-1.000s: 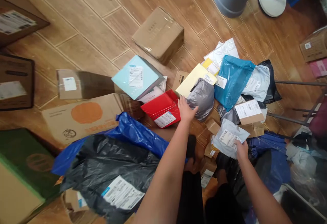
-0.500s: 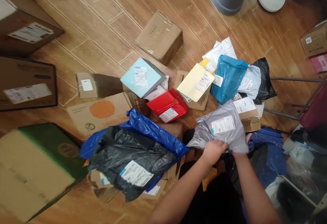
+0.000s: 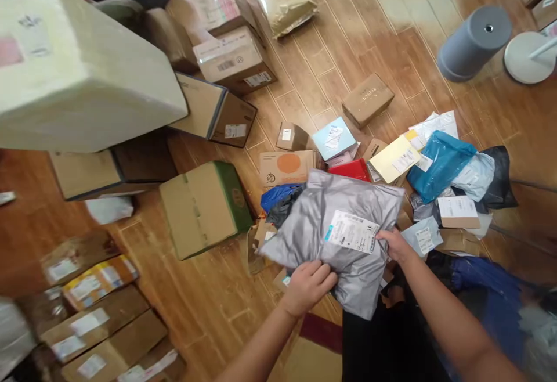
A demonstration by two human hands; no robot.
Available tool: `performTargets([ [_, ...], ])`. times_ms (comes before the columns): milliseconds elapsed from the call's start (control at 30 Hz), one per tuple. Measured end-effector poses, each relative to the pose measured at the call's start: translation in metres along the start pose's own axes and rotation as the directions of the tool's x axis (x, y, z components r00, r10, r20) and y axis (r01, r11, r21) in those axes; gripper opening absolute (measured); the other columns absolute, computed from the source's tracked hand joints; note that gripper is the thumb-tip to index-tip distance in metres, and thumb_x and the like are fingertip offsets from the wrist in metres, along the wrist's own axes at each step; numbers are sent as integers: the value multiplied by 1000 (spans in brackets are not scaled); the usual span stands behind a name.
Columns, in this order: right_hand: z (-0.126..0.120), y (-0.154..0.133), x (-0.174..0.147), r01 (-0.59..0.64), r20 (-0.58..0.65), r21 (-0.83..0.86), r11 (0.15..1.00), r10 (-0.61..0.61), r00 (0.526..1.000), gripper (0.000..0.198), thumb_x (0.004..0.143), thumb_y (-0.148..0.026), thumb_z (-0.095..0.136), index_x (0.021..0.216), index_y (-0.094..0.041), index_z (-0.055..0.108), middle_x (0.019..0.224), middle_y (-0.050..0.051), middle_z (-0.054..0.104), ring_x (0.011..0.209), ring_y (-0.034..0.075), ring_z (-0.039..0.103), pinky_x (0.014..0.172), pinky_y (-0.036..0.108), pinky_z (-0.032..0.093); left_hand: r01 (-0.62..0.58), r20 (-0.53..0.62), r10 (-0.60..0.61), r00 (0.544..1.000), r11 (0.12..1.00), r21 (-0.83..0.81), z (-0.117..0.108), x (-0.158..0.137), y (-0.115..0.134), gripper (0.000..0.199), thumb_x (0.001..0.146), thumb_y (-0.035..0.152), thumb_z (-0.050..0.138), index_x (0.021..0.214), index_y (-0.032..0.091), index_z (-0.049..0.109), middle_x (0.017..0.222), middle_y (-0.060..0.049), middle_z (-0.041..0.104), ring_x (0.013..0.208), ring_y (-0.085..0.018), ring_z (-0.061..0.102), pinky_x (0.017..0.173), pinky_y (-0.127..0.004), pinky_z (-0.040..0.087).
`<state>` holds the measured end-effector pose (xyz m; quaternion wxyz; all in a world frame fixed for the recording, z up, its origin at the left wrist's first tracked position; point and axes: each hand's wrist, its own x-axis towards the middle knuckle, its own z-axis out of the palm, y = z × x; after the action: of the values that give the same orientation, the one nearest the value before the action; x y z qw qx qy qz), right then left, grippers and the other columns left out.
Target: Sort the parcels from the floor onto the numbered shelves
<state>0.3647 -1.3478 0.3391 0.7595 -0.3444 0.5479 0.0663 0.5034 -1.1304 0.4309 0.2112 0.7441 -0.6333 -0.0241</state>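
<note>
A silver-grey plastic mailer bag (image 3: 304, 219) with a white printed label (image 3: 352, 232) is held up between my two hands. My left hand (image 3: 310, 284) has its fingers curled over the bag's near edge. At the label's right end, my right hand (image 3: 395, 245) grips the bag's side. Partly hidden behind the mailer are a blue plastic parcel (image 3: 278, 196), a black plastic parcel (image 3: 285, 211) and a red box (image 3: 350, 169). Just beyond it lie a light blue box (image 3: 333, 140) and a pale yellow box (image 3: 394, 159).
Cartons surround me, among them a green-ended box (image 3: 195, 213) and a large white foam box (image 3: 117, 74). Labelled boxes (image 3: 117, 330) are stacked at lower left. A teal bag (image 3: 444, 161) lies right, with a grey cylinder (image 3: 474, 42) standing beyond on the wooden floor (image 3: 300, 92).
The view has swung left and widened. My hands have carried the grey mailer leftward and raised it, so it now covers much of the blue and black parcels.
</note>
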Motion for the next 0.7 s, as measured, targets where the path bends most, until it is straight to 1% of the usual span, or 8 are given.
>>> performTargets([
  [67,35,-4,5,-53,236,-26,998,58,970,64,54,-33,80,116,-20,70,101,8,79,100,32,72,91,45,57,242,-17,-242,970,970,6,2,-33,18,36,98,5,41,68,22,51,60,1,53,58,-16,47,56,-31,33],
  [133,63,-2,16,-107,449,-36,994,112,887,71,63,-49,79,130,-27,64,121,8,75,108,30,70,94,46,55,571,-16,-574,819,817,-75,20,-58,37,32,91,1,41,70,24,51,61,0,57,58,-17,53,55,-29,35],
  [167,75,3,23,-135,516,-50,990,141,845,72,70,-60,74,134,-30,62,131,9,71,112,29,68,96,47,54,742,21,-746,665,659,-122,33,-65,43,29,88,2,42,72,24,51,64,-1,61,60,-17,58,56,-29,37],
  [233,89,22,37,-179,548,-124,976,218,807,73,79,-78,58,136,-32,59,145,10,62,120,28,65,102,50,50,969,158,-960,232,213,-127,64,-67,43,21,86,7,48,78,25,56,71,-5,69,66,-23,66,58,-31,41],
  [267,93,34,43,-182,525,-172,968,247,815,77,80,-84,51,136,-32,59,149,11,59,123,28,63,105,52,47,992,200,-975,94,75,-101,81,-62,36,17,87,11,50,82,24,59,75,-9,71,68,-26,69,58,-34,43],
  [333,93,59,51,-139,481,-259,956,252,839,84,76,-90,52,137,-32,58,151,12,56,127,28,61,111,53,42,996,236,-971,-34,-52,-70,113,-46,12,14,92,17,50,94,21,63,84,-16,74,74,-30,72,59,-38,45],
  [467,82,90,54,65,480,-337,939,112,870,99,59,-74,84,142,-31,53,153,12,53,138,30,52,117,49,37,988,296,-953,-65,-103,-118,155,-13,-39,25,102,28,44,111,14,61,93,-16,74,82,-25,73,70,-39,53],
  [700,75,92,75,79,371,-467,881,114,921,114,45,-51,98,144,-24,51,141,15,59,123,30,61,112,50,44,965,361,-924,128,33,-259,157,-9,-62,8,91,18,58,85,23,59,74,-6,68,72,-22,69,71,-39,55],
])
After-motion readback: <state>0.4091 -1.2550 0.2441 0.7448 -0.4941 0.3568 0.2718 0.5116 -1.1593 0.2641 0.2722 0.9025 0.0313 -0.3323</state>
